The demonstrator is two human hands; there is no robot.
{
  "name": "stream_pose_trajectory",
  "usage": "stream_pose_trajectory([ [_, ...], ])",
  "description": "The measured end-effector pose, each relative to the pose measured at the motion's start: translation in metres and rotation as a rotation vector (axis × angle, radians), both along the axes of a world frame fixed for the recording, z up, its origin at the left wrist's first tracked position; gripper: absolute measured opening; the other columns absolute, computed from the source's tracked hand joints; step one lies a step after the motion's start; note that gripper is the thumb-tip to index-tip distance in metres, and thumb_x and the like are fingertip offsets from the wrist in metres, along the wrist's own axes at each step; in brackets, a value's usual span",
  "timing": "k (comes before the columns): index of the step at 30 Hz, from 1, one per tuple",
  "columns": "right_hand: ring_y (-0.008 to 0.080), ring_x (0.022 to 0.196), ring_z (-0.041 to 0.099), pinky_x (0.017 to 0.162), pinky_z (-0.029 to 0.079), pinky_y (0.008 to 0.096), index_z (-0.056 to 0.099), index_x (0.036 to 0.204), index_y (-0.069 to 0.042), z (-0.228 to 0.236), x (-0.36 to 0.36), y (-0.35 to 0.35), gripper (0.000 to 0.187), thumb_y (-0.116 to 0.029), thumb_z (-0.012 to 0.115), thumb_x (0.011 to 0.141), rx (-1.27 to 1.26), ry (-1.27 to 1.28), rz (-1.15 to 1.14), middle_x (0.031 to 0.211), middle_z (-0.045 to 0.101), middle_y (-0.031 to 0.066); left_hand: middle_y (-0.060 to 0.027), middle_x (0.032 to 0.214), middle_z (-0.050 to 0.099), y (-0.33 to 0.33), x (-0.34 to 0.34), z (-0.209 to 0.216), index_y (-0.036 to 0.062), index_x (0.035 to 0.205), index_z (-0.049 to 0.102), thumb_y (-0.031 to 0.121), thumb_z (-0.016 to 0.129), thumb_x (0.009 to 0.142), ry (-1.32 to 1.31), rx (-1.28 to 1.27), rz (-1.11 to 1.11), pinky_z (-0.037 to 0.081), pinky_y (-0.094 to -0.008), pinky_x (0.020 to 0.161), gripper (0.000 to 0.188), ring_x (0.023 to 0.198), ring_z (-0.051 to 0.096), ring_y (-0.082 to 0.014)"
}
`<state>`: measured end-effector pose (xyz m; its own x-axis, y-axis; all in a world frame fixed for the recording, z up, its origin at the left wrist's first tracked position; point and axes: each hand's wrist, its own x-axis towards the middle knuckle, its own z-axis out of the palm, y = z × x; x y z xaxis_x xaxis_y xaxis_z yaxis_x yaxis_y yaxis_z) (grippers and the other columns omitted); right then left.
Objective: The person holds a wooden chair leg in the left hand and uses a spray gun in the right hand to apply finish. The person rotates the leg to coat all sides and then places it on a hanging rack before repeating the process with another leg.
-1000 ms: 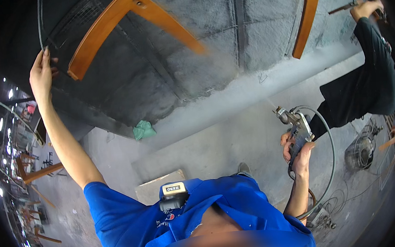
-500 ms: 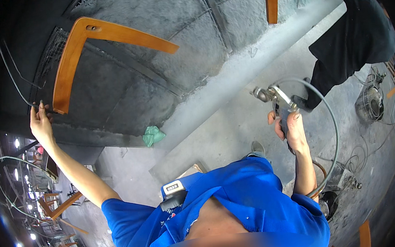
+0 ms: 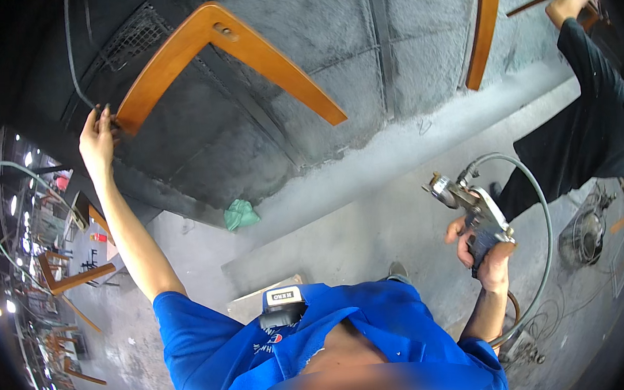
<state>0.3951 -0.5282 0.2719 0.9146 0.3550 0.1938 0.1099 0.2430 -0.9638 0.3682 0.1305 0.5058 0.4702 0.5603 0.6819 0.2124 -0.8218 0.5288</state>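
One grey wall [image 3: 335, 28] spans the far side; one co-worker [image 3: 578, 126] in dark clothing is at far right. Two bent wooden frames stand out before the wall: the left frame [image 3: 212, 28] and the right frame [image 3: 484, 31]. At right, the right hand [image 3: 494, 270] grips one spray gun [image 3: 483, 214], with one grey hose [image 3: 546, 228]. One green cloth [image 3: 241, 214] lies at the wall's foot. At left, the left hand [image 3: 96, 137] pinches one thin wire [image 3: 72, 60] beside the left frame's end.
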Motion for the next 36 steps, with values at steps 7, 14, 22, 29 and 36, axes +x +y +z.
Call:
stream_pose_trajectory([
  [7, 0.0086, 0.045, 0.044, 0.048, 0.039, 0.0244, 0.036, 0.155, 0.003, 0.046, -0.003, 0.004, 0.145, -0.106, 0.029, 0.058, 0.316, -0.441, -0.101, 0.084, 0.068, 0.0208, -0.0014, 0.087, 0.073, -0.004, 0.022, 0.007, 0.0105, 0.134, 0.068, 0.033, 0.067, 0.102, 0.006, -0.036, 0.036, 0.048, -0.0237, 0.055, 0.039, 0.065, 0.065, -0.007],
  [14, 0.0101, 0.042, 0.046, 0.049, 0.045, 0.0246, 0.043, 0.144, 0.009, 0.097, 0.007, 0.002, 0.132, -0.101, 0.029, 0.072, 0.261, -0.359, -0.059, 0.082, 0.068, 0.0245, -0.0093, 0.1, 0.074, 0.039, 0.093, 0.024, 0.0057, 0.14, 0.062, 0.03, 0.067, 0.102, -0.03, -0.235, 0.054, 0.058, -0.0296, 0.061, 0.046, 0.071, 0.071, -0.0148],
  [22, 0.0081, 0.037, 0.034, 0.037, 0.031, 0.0242, 0.055, 0.099, 0.008, 0.106, 0.004, -0.022, 0.112, -0.093, 0.01, 0.086, 0.257, -0.222, -0.067, 0.058, 0.051, 0.0093, -0.0116, 0.106, 0.076, 0.088, 0.143, 0.034, 0.0115, 0.137, 0.067, 0.037, 0.067, 0.099, 0.046, 0.031, 0.267, 0.055, -0.0322, 0.064, 0.046, 0.074, 0.072, -0.0159],
  [29, 0.0059, 0.039, 0.037, 0.038, 0.031, 0.0222, 0.055, 0.091, 0.005, 0.028, -0.022, -0.059, 0.105, -0.093, 0.015, 0.087, 0.104, 0.116, -0.023, 0.069, 0.059, 0.0127, -0.0105, 0.103, 0.076, 0.139, 0.148, 0.042, 0.0077, 0.136, 0.067, 0.039, 0.068, 0.098, 0.049, -0.023, 0.184, 0.055, -0.0319, 0.064, 0.049, 0.074, 0.069, -0.0146],
  [36, 0.0053, 0.039, 0.037, 0.037, 0.03, 0.0223, 0.059, 0.083, 0.003, -0.035, -0.023, -0.089, 0.096, -0.087, 0.025, 0.093, -0.203, 0.415, -0.138, 0.069, 0.059, 0.0091, -0.0109, 0.096, 0.069, 0.147, 0.15, 0.044, -0.0025, 0.138, 0.057, 0.027, 0.065, 0.103, 0.006, -0.345, -0.094, 0.064, -0.0353, 0.063, 0.046, 0.07, 0.07, -0.0201],
])
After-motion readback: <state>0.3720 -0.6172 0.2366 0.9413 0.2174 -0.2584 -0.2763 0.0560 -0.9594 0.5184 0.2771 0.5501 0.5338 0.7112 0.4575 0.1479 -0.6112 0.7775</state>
